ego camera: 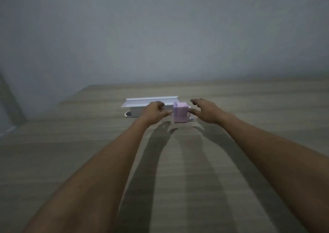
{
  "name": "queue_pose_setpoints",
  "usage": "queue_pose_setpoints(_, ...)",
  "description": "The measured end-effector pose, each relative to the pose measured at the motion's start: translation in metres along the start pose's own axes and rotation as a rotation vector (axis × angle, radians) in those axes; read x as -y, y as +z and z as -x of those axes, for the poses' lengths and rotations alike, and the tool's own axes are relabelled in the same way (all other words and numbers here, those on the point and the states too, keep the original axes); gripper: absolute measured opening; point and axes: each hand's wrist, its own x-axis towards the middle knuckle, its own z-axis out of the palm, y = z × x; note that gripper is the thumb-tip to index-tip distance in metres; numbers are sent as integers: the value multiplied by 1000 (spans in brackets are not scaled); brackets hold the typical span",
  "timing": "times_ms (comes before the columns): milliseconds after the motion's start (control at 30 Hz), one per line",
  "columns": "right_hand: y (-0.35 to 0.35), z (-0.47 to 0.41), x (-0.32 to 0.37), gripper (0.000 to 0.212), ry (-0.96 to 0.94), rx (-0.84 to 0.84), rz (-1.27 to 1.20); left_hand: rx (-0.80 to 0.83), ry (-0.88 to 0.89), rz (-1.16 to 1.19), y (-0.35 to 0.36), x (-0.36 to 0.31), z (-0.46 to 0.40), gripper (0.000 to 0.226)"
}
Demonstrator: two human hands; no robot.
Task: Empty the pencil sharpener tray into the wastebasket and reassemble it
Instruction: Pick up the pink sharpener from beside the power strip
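A small pink box-shaped pencil sharpener (180, 114) stands on the wooden table (178, 161), far out in front of me. A grey crank stub sticks out at its lower right. My left hand (155, 112) hovers just left of the sharpener, fingers curled and thumb pointing toward it, holding nothing. On the sharpener's right, my right hand (204, 110) has spread fingers, its thumb tip at or nearly at the sharpener's side. Neither hand grips it. No wastebasket is in view.
A white open box with a raised lid (151, 101) lies just behind and left of the sharpener, partly hidden by my left hand. A grey wall rises behind the table's far edge. The table's left edge runs diagonally at the left.
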Motion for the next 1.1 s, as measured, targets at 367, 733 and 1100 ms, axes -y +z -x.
queue_pose_setpoints(367,35,-36,-17,40,-77,-29,-524,162,12,255,43,14,-37,51)
queue_pose_setpoints(733,27,-18,-4,47,-79,8,-539,132,38,305,27,13,-15,51)
queue_pose_setpoints(1100,-10,69,52,45,-88,-13,-670,129,127,316,-11,-20,82,45)
